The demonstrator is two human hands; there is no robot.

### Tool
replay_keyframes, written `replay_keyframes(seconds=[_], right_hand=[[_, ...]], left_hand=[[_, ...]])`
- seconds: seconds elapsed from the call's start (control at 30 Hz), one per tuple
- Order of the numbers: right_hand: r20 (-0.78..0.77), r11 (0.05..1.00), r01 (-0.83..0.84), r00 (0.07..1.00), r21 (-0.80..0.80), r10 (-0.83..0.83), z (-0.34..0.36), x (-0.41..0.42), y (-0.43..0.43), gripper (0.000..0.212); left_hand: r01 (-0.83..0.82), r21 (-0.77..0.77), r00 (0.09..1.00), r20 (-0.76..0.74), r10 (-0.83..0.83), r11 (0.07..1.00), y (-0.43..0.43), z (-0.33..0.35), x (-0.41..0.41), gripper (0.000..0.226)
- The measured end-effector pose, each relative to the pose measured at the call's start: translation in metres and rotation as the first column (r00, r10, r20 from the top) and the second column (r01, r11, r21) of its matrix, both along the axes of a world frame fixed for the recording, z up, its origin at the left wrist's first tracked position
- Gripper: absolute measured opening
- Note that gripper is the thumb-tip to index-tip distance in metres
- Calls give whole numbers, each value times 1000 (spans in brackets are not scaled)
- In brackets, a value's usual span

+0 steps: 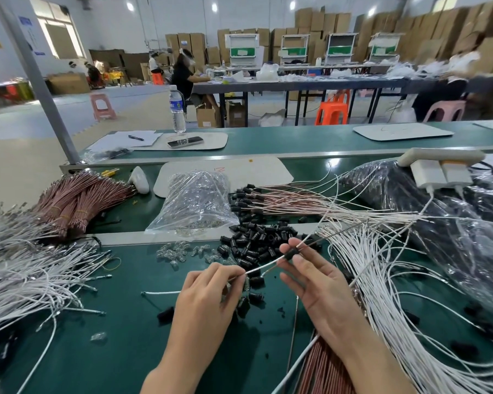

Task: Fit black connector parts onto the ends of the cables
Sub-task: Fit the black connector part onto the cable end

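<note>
I am pinching the white cable [264, 268] (slanting up to the right) with my left hand [208, 302], its black connector [292, 253] with my right hand [319, 285].

Head view looks forward-down; workbench [125, 322] close below.

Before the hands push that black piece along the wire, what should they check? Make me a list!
1. Left hand pinches the white cable: ok.
2. Right hand grips the black connector: ok.
3. Connector threaded on the cable: ok.
4. Connector seated at the cable's end: not ok, it sits partway along.
5. Cable tip straight: cannot tell, fingers hide it.
6. Connector pile close by: ok.
</note>
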State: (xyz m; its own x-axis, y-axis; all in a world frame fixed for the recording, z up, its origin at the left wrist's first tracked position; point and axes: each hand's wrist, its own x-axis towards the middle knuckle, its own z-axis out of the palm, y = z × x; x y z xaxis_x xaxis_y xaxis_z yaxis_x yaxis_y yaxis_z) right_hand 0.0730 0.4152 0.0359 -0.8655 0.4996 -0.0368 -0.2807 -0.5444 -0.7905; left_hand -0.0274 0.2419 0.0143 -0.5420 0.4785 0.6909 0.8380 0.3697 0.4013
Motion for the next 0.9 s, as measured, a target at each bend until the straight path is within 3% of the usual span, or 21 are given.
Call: replay_keyframes(seconds=[0.13, 0.37, 0.57, 0.77, 0.9], right_hand=[[44, 995, -64, 997, 73, 61, -1, -4, -10, 30], [-23, 998, 37, 999, -46, -38, 2, 4, 7, 30], [32, 997, -40, 999, 69, 38, 0, -4, -8, 30], [-22, 998, 45, 999, -38, -46, 0, 2, 6, 30], [6, 1000, -1, 1000, 18, 1, -1, -1, -2, 30]], left_hand=[[37, -26, 999, 2, -37, 999, 2, 1, 4, 10], [-12, -22, 998, 61, 14, 1000, -4, 6, -1, 16], [31, -26, 992, 124, -27, 999, -2, 4, 6, 12], [-6, -15, 986, 164, 8, 1000, -7, 4, -1, 19], [27, 0, 981, 192, -26, 1000, -3, 3, 4, 12]])
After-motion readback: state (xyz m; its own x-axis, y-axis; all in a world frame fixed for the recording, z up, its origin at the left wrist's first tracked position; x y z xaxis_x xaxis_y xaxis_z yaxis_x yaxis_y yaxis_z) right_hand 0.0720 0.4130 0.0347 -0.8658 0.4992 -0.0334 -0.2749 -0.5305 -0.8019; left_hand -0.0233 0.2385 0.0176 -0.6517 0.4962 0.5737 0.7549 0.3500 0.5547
